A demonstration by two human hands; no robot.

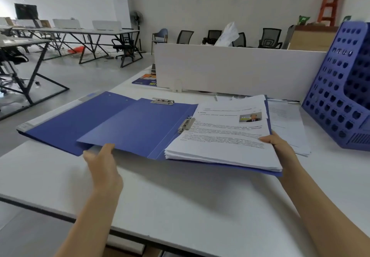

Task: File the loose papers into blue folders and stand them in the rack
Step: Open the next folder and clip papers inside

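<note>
Papers (222, 136) lie clipped in the open folder (138, 124), raised off the tabletop (180, 200): left hand (102, 156) grips its cover, right hand (278, 142) its paper side. Closing and racking remain; rack (340, 96) stands beyond the right hand, a loose stack (290, 128) before it.

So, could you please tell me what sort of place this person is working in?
It looks like an open-plan office. Long desks and mesh office chairs fill the room behind, a white desk divider stands ahead, and a blue file rack sits beside the open blue folder of papers.
</note>
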